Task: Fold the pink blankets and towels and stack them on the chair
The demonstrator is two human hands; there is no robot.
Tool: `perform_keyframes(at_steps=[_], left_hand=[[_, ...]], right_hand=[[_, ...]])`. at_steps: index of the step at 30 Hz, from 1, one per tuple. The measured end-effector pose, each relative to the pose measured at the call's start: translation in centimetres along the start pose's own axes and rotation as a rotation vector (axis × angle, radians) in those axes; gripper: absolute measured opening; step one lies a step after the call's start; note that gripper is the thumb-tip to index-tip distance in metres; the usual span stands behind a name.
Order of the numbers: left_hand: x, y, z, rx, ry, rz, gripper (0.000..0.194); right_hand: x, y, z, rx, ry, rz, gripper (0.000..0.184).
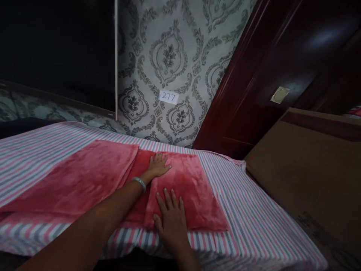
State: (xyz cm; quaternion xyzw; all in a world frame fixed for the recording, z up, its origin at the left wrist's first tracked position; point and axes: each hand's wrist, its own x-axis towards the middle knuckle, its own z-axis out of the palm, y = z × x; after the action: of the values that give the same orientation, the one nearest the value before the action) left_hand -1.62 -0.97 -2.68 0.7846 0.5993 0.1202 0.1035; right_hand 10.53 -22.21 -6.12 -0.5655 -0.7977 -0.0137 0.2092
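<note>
A red-pink plush blanket (84, 177) lies flat, with a folded panel on its left and another on its right. Between the two panels a darker red strip shows. My left hand (158, 165), a bracelet (139, 183) at its wrist, rests palm down with fingers spread at the far inner edge of the right panel. Nearer to me, my right hand (171, 216) lies open on the same panel by its front edge, fingers stretched out. Neither hand holds anything. My left forearm hides part of the left panel and strip.
Under the blanket is a pink, white and grey striped cloth (239, 203) covering a table. A large cardboard box (304, 162) stands at the right, before a dark red door (254, 75). On the patterned wall hang a television (56, 52) and a paper label (168, 97) reading 277.
</note>
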Motion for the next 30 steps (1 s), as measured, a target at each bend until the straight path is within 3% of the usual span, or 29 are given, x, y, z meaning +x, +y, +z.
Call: perform_keyframes(at_steps=[4, 10, 15, 21, 26, 30], left_hand=[[-0.4, 0.4, -0.4, -0.031, 0.042, -0.033, 0.069], [-0.4, 1.1, -1.2, -0.111, 0.105, -0.145, 0.052], [0.4, 1.2, -2.2, -0.208, 0.087, -0.232, 0.051], [1.2, 0.1, -2.8, -0.357, 0.021, -0.177, 0.056], [1.9, -0.7, -2.5, -0.463, 0.025, -0.110, 0.059], [2.2, -0.6, -2.1, -0.501, 0.046, -0.097, 0.057]], right_hand=[[-0.2, -0.1, 0.0, -0.001, 0.054, -0.002, 0.060], [-0.5, -0.2, -0.9, 0.012, -0.058, -0.114, 0.053], [-1.3, -1.3, -0.7, 0.023, -0.077, -0.075, 0.055], [-1.6, -2.2, -0.5, -0.005, -0.061, -0.077, 0.066], [-1.5, -1.4, 0.2, -0.044, -0.062, -0.117, 0.060], [-1.5, -0.4, 0.6, 0.010, 0.020, -0.137, 0.053]])
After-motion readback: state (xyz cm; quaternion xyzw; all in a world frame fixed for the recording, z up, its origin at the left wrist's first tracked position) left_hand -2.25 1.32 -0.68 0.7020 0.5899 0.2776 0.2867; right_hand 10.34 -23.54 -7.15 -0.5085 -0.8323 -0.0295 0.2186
